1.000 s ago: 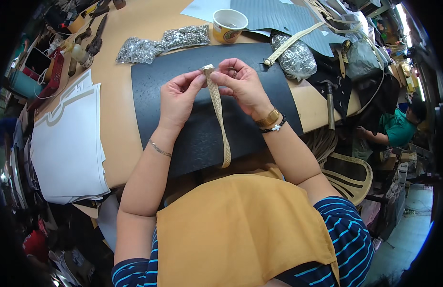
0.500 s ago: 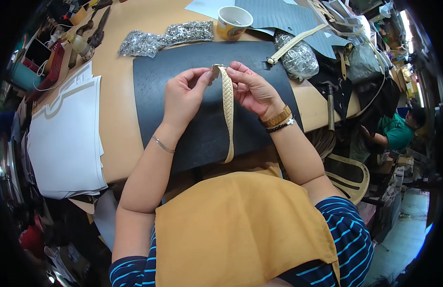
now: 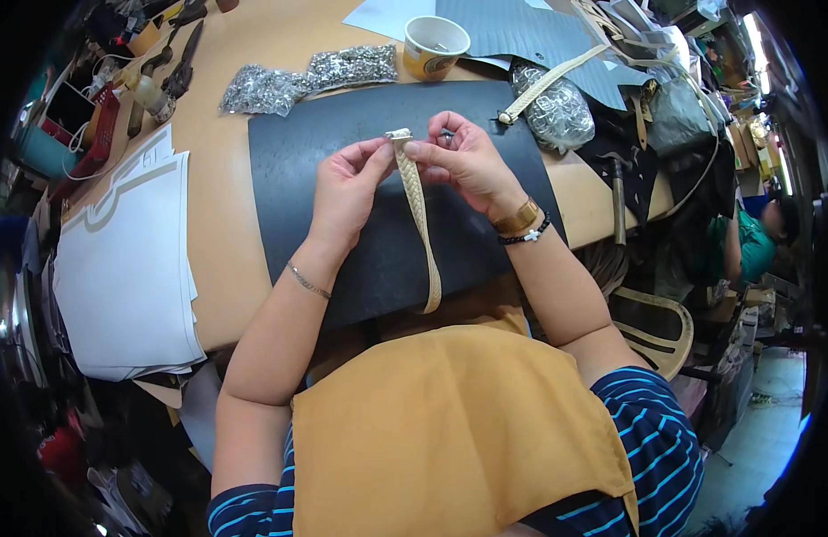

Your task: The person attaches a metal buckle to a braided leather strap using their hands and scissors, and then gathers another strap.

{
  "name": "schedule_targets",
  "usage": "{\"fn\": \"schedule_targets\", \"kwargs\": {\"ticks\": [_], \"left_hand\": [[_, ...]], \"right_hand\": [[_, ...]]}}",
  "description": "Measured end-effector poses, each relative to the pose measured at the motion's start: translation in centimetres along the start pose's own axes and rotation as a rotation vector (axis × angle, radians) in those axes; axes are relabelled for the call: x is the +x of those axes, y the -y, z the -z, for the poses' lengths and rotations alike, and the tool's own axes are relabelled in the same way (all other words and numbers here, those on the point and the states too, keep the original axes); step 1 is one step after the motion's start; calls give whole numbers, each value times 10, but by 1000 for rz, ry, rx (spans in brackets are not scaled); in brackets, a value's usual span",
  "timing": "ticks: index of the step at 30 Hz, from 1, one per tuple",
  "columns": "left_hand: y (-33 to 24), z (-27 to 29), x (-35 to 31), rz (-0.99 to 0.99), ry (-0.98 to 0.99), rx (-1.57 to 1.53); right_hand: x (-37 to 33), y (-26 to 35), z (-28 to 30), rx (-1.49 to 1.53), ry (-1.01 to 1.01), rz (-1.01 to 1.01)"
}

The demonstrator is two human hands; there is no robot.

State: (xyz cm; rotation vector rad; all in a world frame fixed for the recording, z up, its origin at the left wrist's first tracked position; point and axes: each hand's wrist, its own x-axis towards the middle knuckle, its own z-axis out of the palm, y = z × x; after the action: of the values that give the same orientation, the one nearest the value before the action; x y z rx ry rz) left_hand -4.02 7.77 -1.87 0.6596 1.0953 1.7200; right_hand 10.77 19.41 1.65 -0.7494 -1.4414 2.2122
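Observation:
A cream braided strap (image 3: 416,201) hangs from my fingers over the black mat (image 3: 342,277), its lower end near the mat's front edge. At its top end is a small silvery metal buckle (image 3: 399,134). My left hand (image 3: 351,183) is closed in a pinch at the left side of that end, on the buckle. From the right, my right hand (image 3: 472,166) pinches the strap just below the buckle. Something small and silvery shows by its curled index finger; whether it is a ring or a loose part I cannot tell.
Bags of metal fittings (image 3: 266,87) and a paper cup (image 3: 436,49) stand behind the mat. Another braided strap (image 3: 552,82) rests on a bag of metal rings (image 3: 557,116). A hammer (image 3: 619,201) lies right; paper sheets (image 3: 127,259) left. A person in green (image 3: 754,246) is far right.
My hands have shifted slightly left, bringing the strap's top end along. The buckle has turned and shows more plainly. My right fingers have curled more.

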Motion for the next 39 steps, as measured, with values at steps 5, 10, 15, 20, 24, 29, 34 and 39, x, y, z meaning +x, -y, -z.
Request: {"fn": "schedule_targets", "kwargs": {"ticks": [5,10,15,20,24,29,34,39], "left_hand": [[3,-2,0,10,-6,-61],[4,-2,-2,34,5,-40],[0,-7,-1,73,26,63],[1,-3,1,21,57,111],[5,-6,-2,-19,50,127],[5,-2,-1,-14,7,70],[-2,-8,2,-77,-72,-1],[2,-1,5,-50,-31,-12]], "right_hand": [[4,3,4,-32,12,-28],[-1,5,-4,-32,-39,-7],[-2,-11,6,-32,-27,172],[-9,-9,3,119,-17,94],[-9,1,2,-38,-4,132],[34,28,20,-504,-27,421],[111,52,10,-1105,-52,669],[187,42,-5,-1694,-31,664]]}}
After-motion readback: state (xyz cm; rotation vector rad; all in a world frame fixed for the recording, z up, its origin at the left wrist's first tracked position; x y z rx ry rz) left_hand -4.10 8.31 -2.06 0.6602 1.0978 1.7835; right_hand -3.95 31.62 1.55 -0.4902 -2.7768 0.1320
